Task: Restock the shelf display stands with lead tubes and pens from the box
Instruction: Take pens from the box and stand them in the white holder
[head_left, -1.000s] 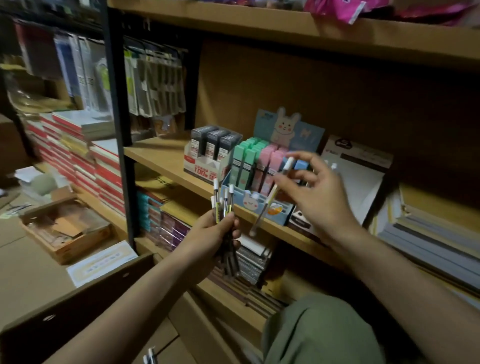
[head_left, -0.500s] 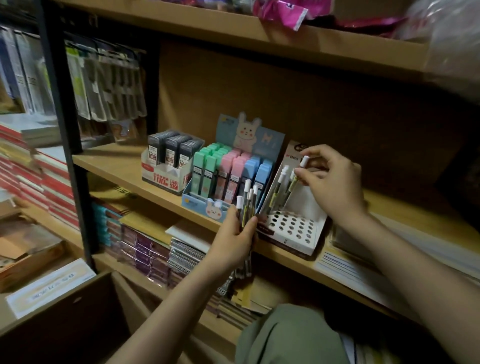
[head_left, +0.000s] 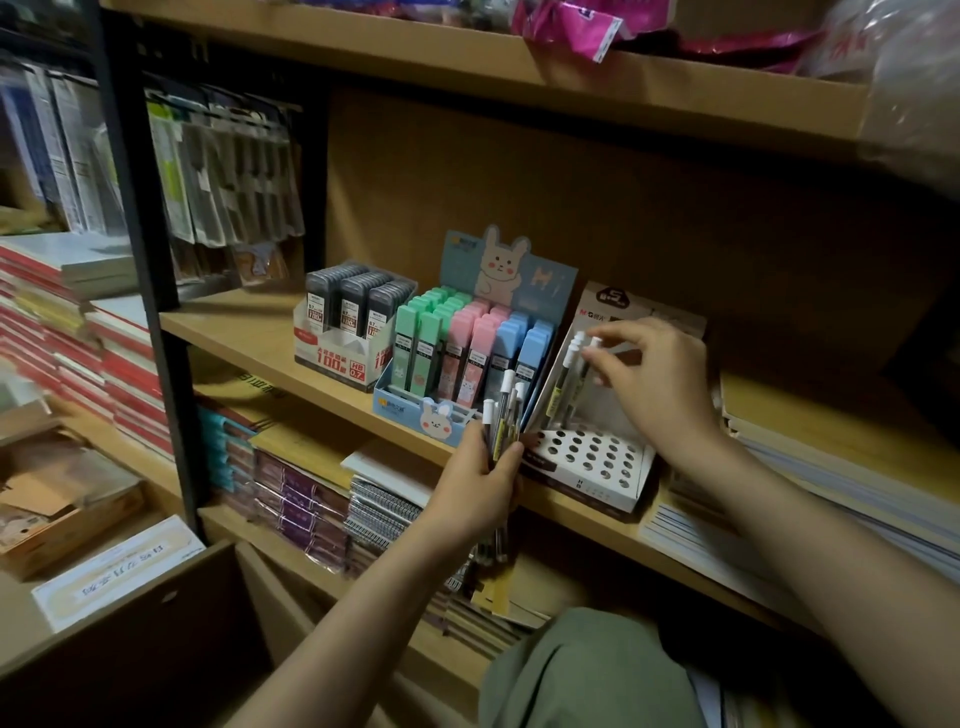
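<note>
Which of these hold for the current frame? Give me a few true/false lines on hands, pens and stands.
1. The left hand grips a bundle of pens. True.
2. The right hand is at the white pen stand. True.
3. Every hole in the white pen stand is filled. False: most holes show empty; only a few pens stand at its back left.
4. The bunny display holds only black tubes. False: green, pink and blue ones.
5. The black lead tubes sit left of the bunny display. True.

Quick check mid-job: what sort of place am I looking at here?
Most likely a stationery shop or its stockroom. Wooden shelves carry retail display boxes of lead tubes, a holed pen stand being filled, stacked notebooks and hanging packaged goods.
</note>
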